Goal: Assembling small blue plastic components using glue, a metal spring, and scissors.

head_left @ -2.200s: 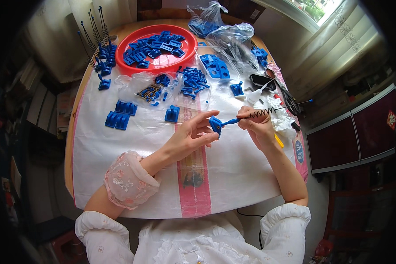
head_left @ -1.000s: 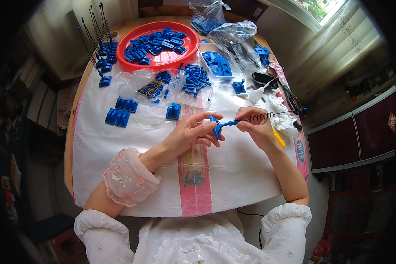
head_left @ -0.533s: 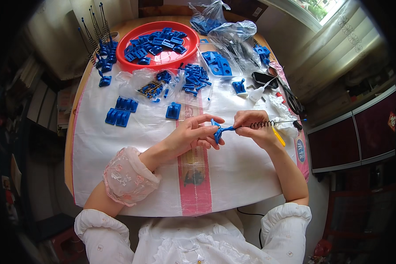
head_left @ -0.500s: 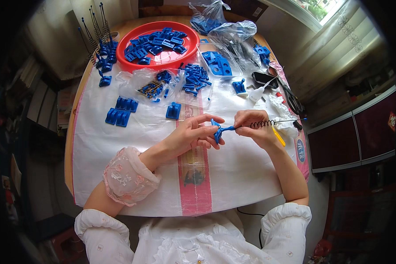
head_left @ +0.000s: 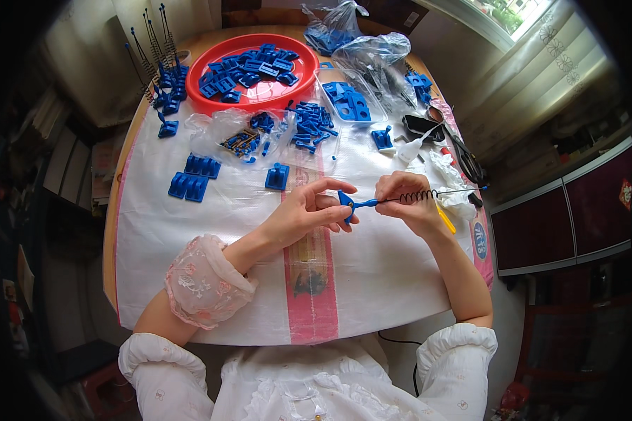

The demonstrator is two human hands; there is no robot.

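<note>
Over the middle of the table, my left hand point(head_left: 312, 209) pinches a blue plastic bracket point(head_left: 345, 201) between thumb and fingers. A blue stem point(head_left: 365, 204) runs from the bracket to the right and continues as a thin black rod with a coiled spring point(head_left: 418, 196), tipped in blue. My right hand point(head_left: 406, 198) is closed on this rod where it meets the stem. Just beyond my left hand, a blue clip-like piece point(head_left: 277, 177) lies on the white sheet. Farther left are paired blue pieces point(head_left: 187, 186).
A red basin point(head_left: 251, 107) of blue parts stands at the back. Finished-looking spring rods point(head_left: 163, 56) rise at the far left. Beyond my hands lie blue stems point(head_left: 312, 125), a clear tray point(head_left: 380, 116), a white squeeze bottle point(head_left: 409, 150) and scissors point(head_left: 465, 158). A yellow tool point(head_left: 446, 220) is by my right wrist.
The blue bracket has turned in my left fingers, so a small brass-coloured spot shows on its side. My right hand has barely shifted and keeps its grip on the rod.
</note>
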